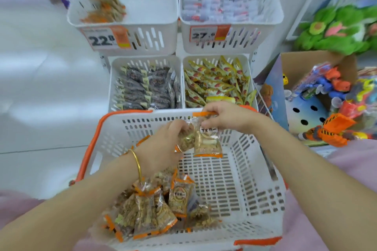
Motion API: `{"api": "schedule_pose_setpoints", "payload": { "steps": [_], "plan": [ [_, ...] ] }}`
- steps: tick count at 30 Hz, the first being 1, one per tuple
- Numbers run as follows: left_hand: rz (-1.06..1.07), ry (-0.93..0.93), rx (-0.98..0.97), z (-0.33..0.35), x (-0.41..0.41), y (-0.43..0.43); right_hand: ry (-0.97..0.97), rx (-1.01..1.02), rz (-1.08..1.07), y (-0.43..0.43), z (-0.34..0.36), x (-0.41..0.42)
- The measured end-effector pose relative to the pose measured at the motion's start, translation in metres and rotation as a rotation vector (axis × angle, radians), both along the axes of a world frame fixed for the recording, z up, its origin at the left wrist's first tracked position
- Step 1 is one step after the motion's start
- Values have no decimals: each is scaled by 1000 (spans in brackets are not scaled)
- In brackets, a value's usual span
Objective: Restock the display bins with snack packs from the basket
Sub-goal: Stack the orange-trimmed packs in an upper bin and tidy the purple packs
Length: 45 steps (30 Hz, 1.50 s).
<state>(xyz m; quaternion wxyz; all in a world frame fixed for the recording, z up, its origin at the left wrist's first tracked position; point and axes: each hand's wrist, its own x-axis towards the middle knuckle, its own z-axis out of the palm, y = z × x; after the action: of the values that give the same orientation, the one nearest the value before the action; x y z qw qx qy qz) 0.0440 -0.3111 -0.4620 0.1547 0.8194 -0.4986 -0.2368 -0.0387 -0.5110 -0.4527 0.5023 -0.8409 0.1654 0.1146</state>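
A heap of snack packs (pixel 151 210) with orange edges is seen in the near left corner of the white basket (pixel 255 169). Over the middle of the basket, a clear pack (pixel 186 138) is gripped by the left hand (pixel 163 144), its fingers curled closed round it; a gold bangle (pixel 137 161) is worn at that wrist. Touching it on the right, a second pack (pixel 207 142) is held hanging from the right hand (pixel 222 118), whose thumb and fingers are pinched together on the pack's orange top edge, close to the basket's far rim.

Beyond the basket, four white bins are stacked in two tiers. Just behind the far rim, the lower left bin (pixel 114 79) is filled with dark packs and the lower right bin (pixel 212 60) with yellow ones. Farther back, only a few orange-edged packs are seen in the upper left bin (pixel 155 6), and the upper right bin (pixel 271 16) is filled with pale packs too blurred to read. To the right of the basket, a cardboard box (pixel 302 63) of coloured toys is set.
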Motion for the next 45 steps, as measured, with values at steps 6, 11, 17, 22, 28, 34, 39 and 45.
{"api": "schedule_pose_setpoints", "payload": {
  "steps": [6, 11, 17, 22, 28, 34, 39, 45],
  "plan": [
    [17, -412, -167, 40, 33, 7, -105, 385, -15, 6, 59, 28],
    [224, -107, -325, 38, 56, 3, -187, 593, -35, 14, 74, 45],
    [720, 1291, -513, 65, 75, 10, -285, 514, -127, 12, 67, 61],
    [610, 1418, -535, 70, 74, 14, -366, 358, -117, 25, 59, 75],
    [590, 1273, -474, 72, 72, 17, -373, 291, -177, 33, 61, 79],
    [528, 934, -402, 82, 74, 17, -341, 245, -172, 33, 60, 75],
    [470, 377, -324, 87, 87, 17, -373, 75, -114, 31, 63, 73],
    [529, 320, -438, 86, 92, 11, -364, 85, 9, 40, 64, 76]
  ]
}}
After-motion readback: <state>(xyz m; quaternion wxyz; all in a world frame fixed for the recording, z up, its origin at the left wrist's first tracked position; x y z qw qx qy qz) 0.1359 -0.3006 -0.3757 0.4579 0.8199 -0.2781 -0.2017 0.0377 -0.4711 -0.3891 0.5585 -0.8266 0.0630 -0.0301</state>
